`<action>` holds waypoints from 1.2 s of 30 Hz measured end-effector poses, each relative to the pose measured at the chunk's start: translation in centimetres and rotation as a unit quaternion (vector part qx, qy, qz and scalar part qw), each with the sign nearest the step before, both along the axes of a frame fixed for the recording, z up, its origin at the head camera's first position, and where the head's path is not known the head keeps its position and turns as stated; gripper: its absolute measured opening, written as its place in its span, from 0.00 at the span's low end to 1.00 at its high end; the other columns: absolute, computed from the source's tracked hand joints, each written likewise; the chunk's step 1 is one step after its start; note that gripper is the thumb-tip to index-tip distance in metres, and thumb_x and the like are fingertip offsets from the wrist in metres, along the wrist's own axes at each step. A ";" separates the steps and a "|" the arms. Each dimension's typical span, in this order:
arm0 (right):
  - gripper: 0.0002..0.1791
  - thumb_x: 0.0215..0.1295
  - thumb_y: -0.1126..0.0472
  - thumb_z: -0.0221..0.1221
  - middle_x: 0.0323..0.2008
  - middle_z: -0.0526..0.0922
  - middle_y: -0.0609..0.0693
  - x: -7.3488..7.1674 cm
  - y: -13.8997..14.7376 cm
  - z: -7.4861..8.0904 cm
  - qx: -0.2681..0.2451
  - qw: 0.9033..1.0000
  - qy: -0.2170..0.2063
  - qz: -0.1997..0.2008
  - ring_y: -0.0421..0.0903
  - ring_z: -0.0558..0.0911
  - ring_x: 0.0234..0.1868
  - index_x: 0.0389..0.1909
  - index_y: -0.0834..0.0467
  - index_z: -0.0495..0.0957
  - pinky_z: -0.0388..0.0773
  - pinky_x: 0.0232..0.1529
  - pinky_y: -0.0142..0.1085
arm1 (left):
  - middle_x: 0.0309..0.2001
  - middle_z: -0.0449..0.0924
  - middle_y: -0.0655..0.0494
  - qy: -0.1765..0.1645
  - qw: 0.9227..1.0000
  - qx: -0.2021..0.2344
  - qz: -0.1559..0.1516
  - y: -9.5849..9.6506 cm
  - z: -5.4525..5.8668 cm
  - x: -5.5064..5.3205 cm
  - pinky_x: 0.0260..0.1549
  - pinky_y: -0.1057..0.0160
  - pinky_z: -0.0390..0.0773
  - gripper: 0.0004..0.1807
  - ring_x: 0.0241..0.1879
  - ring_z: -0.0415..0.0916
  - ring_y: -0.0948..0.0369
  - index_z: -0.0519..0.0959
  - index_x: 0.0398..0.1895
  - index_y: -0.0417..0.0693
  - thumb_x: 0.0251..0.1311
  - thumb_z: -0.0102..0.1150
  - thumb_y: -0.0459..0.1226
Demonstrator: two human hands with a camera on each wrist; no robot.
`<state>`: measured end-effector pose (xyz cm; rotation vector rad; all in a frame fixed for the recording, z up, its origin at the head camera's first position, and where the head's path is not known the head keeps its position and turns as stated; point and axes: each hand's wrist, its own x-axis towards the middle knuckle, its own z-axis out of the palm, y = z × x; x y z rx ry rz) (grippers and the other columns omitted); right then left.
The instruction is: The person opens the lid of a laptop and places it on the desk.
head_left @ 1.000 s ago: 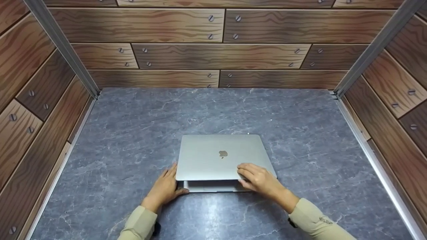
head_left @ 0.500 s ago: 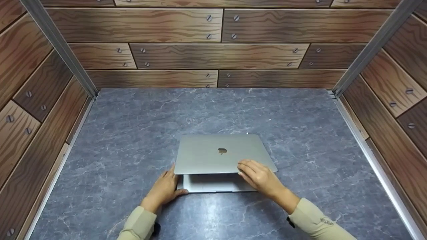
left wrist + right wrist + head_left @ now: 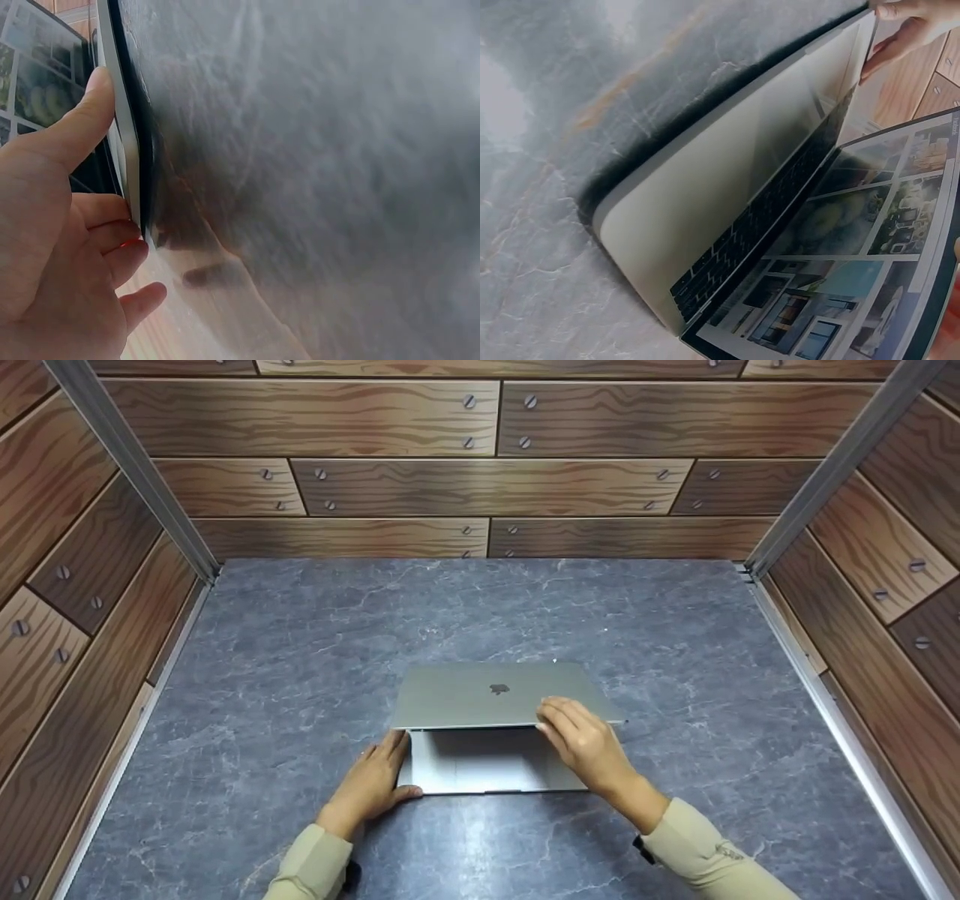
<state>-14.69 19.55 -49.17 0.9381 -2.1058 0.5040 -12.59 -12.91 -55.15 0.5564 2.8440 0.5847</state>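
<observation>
A silver laptop [image 3: 457, 701] with an apple logo lies on the table, its lid part-way raised. My right hand [image 3: 585, 746] pinches the lid's front edge, right of the middle. At the base's front left corner, my left hand [image 3: 369, 787] holds on, thumb at the front edge and fingers along the left side. In the left wrist view, that thumb and the bent fingers [image 3: 116, 236] meet the base's edge. The lit screen [image 3: 825, 232] shows a grid of pictures above the black keyboard [image 3: 735, 251] in the right wrist view. Most of the right hand is out of that view.
A blue-grey marbled tabletop [image 3: 300, 645] surrounds the laptop. Wood-plank patterned walls [image 3: 397, 484] stand behind and on both sides. Metal rails [image 3: 832, 712] run along the table's sides, and metal posts [image 3: 135, 457] rise at the back corners.
The right hand has lifted the lid's front edge up and back, widening the gap and showing more of the base. The left hand has stayed at the base's corner.
</observation>
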 end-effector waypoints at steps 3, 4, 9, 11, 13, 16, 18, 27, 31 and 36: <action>0.11 0.64 0.61 0.60 0.37 0.87 0.59 -0.1 -0.1 0.1 -0.005 1.000 0.004 -0.010 0.52 0.86 0.39 0.36 0.66 0.83 0.85 0.45 0.37 | 0.72 0.57 0.35 -0.003 1.000 0.000 0.001 0.0 0.1 0.0 0.69 0.40 0.62 0.48 0.72 0.59 0.42 0.60 0.70 0.31 0.54 0.64 0.53; 0.11 0.64 0.61 0.60 0.37 0.87 0.59 -0.1 -0.1 0.1 -0.006 1.000 0.004 -0.014 0.52 0.86 0.39 0.36 0.66 0.83 0.85 0.45 0.37 | 0.73 0.57 0.35 -0.002 1.000 0.001 0.001 0.0 0.1 0.0 0.69 0.40 0.62 0.48 0.72 0.59 0.42 0.60 0.70 0.31 0.54 0.64 0.53; 0.11 0.64 0.61 0.60 0.34 0.87 0.58 -0.2 -0.4 0.2 -0.018 0.999 0.013 -0.031 0.52 0.85 0.37 0.35 0.67 0.83 0.85 0.42 0.37 | 0.73 0.56 0.33 0.004 1.000 0.012 -0.004 0.0 0.2 0.0 0.69 0.39 0.62 0.48 0.73 0.56 0.42 0.60 0.69 0.29 0.54 0.64 0.52; 0.10 0.64 0.62 0.60 0.34 0.87 0.58 -0.2 -0.5 0.3 -0.024 0.999 0.015 -0.039 0.52 0.85 0.36 0.34 0.67 0.83 0.85 0.42 0.37 | 0.73 0.55 0.34 0.002 1.000 0.015 -0.005 0.0 0.2 0.0 0.69 0.39 0.61 0.48 0.73 0.56 0.42 0.60 0.69 0.28 0.54 0.64 0.51; 0.09 0.63 0.63 0.61 0.33 0.87 0.58 -0.4 -0.7 0.5 -0.029 0.998 0.018 -0.048 0.52 0.85 0.36 0.34 0.66 0.83 0.85 0.42 0.38 | 0.73 0.55 0.34 -0.002 1.000 0.013 -0.005 0.0 0.3 0.0 0.69 0.39 0.61 0.48 0.74 0.55 0.42 0.59 0.69 0.29 0.55 0.64 0.51; 0.07 0.59 0.65 0.63 0.33 0.87 0.58 -0.7 -1.1 0.9 -0.037 0.997 0.028 -0.058 0.52 0.85 0.35 0.33 0.67 0.83 0.85 0.42 0.39 | 0.74 0.55 0.35 -0.008 1.000 0.010 -0.004 0.0 0.3 0.0 0.70 0.39 0.61 0.47 0.74 0.55 0.43 0.59 0.70 0.29 0.55 0.64 0.51; 0.06 0.57 0.66 0.65 0.32 0.87 0.58 -1.0 -1.3 1.2 -0.047 0.996 0.034 -0.061 0.52 0.85 0.35 0.32 0.67 0.83 0.85 0.41 0.39 | 0.73 0.55 0.35 -0.010 1.000 0.009 -0.003 0.0 0.3 0.0 0.70 0.39 0.61 0.47 0.74 0.55 0.43 0.59 0.70 0.29 0.55 0.64 0.51; 0.07 0.48 0.71 0.69 0.31 0.87 0.59 -2.0 -1.8 2.1 -0.078 0.993 0.044 -0.070 0.52 0.85 0.33 0.31 0.68 0.83 0.85 0.39 0.38 | 0.73 0.56 0.34 -0.007 1.000 0.012 -0.002 0.0 0.3 0.1 0.69 0.38 0.60 0.47 0.74 0.55 0.42 0.59 0.69 0.29 0.55 0.64 0.51; 0.07 0.48 0.72 0.69 0.31 0.87 0.59 -2.3 -1.9 2.4 -0.084 0.992 0.043 -0.078 0.53 0.85 0.34 0.30 0.68 0.83 0.85 0.39 0.39 | 0.73 0.55 0.34 -0.010 1.000 0.013 0.001 0.0 0.4 0.1 0.70 0.38 0.60 0.48 0.74 0.54 0.41 0.58 0.70 0.29 0.55 0.64 0.51; 0.05 0.51 0.71 0.68 0.30 0.87 0.58 -2.8 -2.1 2.8 -0.083 0.991 0.053 -0.091 0.52 0.85 0.32 0.30 0.67 0.84 0.85 0.39 0.39 | 0.74 0.55 0.34 -0.012 1.000 0.012 0.001 0.1 0.3 0.0 0.70 0.38 0.60 0.48 0.74 0.54 0.42 0.58 0.70 0.29 0.55 0.64 0.51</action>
